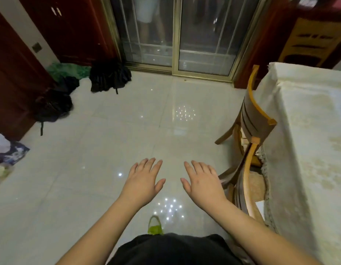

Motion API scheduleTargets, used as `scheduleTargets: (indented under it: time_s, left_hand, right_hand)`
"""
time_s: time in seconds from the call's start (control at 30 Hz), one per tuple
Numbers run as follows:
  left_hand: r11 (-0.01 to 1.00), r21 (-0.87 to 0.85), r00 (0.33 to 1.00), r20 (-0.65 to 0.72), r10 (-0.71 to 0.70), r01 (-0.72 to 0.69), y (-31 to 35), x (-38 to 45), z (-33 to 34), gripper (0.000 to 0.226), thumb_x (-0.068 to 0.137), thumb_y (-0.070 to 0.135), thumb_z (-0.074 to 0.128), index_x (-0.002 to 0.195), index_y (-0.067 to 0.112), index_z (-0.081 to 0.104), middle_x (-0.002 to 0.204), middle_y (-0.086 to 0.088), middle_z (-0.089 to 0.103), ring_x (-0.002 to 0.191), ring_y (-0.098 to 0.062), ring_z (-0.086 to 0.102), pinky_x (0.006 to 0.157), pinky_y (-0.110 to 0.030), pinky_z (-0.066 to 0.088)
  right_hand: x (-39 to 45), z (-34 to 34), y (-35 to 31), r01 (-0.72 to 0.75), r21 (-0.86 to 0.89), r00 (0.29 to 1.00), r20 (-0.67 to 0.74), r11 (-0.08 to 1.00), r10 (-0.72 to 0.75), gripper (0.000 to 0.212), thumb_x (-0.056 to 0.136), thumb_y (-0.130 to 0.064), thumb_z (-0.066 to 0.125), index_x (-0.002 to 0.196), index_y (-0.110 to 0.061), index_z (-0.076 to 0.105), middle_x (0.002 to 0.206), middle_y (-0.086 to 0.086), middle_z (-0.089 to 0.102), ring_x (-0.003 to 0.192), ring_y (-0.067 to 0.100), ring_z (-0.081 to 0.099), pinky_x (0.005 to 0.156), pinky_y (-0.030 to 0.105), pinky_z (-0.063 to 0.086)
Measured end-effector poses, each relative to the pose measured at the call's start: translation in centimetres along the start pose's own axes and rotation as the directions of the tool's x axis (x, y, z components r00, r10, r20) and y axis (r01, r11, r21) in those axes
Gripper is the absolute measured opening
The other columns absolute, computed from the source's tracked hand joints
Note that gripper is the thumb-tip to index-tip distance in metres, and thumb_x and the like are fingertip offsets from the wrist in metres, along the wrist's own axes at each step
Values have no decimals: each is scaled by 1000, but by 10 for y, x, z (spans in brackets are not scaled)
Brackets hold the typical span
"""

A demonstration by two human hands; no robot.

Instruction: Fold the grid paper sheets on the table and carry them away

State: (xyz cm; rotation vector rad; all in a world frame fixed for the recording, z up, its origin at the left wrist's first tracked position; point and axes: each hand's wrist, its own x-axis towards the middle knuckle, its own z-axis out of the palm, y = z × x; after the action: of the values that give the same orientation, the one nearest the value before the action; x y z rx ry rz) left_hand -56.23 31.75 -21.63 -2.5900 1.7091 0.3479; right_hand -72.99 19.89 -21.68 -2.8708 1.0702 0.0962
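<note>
Both hands are being held out flat over the tiled floor, the left hand and right hand spread fully open, palms down, nothing being gripped. No grid paper is being clearly shown; only a white corner is peeking beside the cloth-covered table, behind the wooden chairs. The table probably needs to be faced first. No readable writing is being shown.

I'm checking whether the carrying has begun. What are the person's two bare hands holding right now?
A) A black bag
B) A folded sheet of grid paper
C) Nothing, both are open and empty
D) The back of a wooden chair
C: the left hand and right hand hover palm-down with fingers spread over the pale tiled floor, touching nothing.
</note>
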Motion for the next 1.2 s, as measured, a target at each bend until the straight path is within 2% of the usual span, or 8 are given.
scheduleTargets:
  time_s: [0.13, 0.27, 0.53, 0.67, 0.77, 0.87, 1.0, 1.2]
  left_hand:
    - [995, 4, 995, -21, 96, -96, -31, 72, -33, 80, 82, 61, 12, 148, 24, 36, 150, -2, 42, 139, -26, 36, 111, -49, 29]
    - [972, 20, 972, 4, 235, -235, -20, 145, -53, 82, 81, 62, 7, 148, 24, 34, 152, -2, 39, 141, -26, 33, 113, -48, 25]
    - [890, 20, 890, 39, 454, -455, 57, 295, -68, 83, 82, 64, 1, 151, 25, 27, 157, -1, 30, 145, -23, 23, 117, -45, 15]
    - [844, 52, 846, 46, 532, -533, 91, 358, -89, 80, 85, 62, 5, 149, 24, 32, 155, -1, 35, 143, -23, 28, 117, -44, 19]
    - [803, 93, 807, 23, 590, -589, 117, 404, -103, 73, 89, 59, 14, 146, 21, 40, 150, -4, 43, 139, -25, 37, 114, -45, 26]
    - [762, 100, 769, 84, 634, -639, 142, 445, -111, 72, 89, 58, 15, 146, 21, 39, 150, -4, 43, 138, -25, 38, 113, -45, 28]
    - [683, 114, 692, 89, 716, -722, 180, 489, -117, 59, 90, 54, 31, 133, 22, 55, 133, -2, 59, 122, -24, 55, 101, -44, 43]
    - [505, 108, 515, 97, 852, -856, 245, 570, -119, 55, 91, 53, 34, 130, 23, 57, 130, 1, 61, 120, -21, 57, 96, -45, 47]
  right_hand:
    - [52, -15, 1, -124, 41, 992, -15, 991, 124, 57, 91, -48, 33, 133, -17, 56, 126, 7, 63, 114, 27, 60, 98, 43, 48]
    - [91, -25, 22, -238, 47, 969, -59, 970, 241, 59, 92, -48, 27, 132, -16, 57, 126, 8, 63, 115, 27, 60, 99, 44, 48]
    - [176, -32, 125, -458, 85, 876, -127, 885, 466, 55, 91, -45, 33, 127, -14, 60, 124, 10, 63, 117, 29, 58, 100, 45, 45]
    - [214, -48, 178, -530, 116, 821, -178, 840, 542, 53, 90, -44, 35, 128, -15, 59, 129, 9, 61, 122, 29, 54, 102, 45, 43]
    - [238, -61, 217, -576, 122, 779, -218, 808, 588, 50, 88, -42, 37, 122, -15, 63, 123, 8, 64, 117, 28, 58, 98, 45, 45]
    - [253, -67, 252, -613, 113, 764, -170, 782, 623, 48, 89, -42, 39, 123, -17, 62, 124, 8, 63, 118, 30, 57, 98, 45, 45]
    - [264, -67, 289, -716, 126, 675, -124, 687, 727, 49, 91, -43, 41, 129, -17, 57, 131, 9, 60, 122, 30, 55, 102, 46, 44]
    - [292, -64, 336, -851, 135, 495, -121, 508, 860, 53, 90, -43, 32, 124, -16, 64, 124, 8, 66, 115, 29, 61, 98, 44, 47]
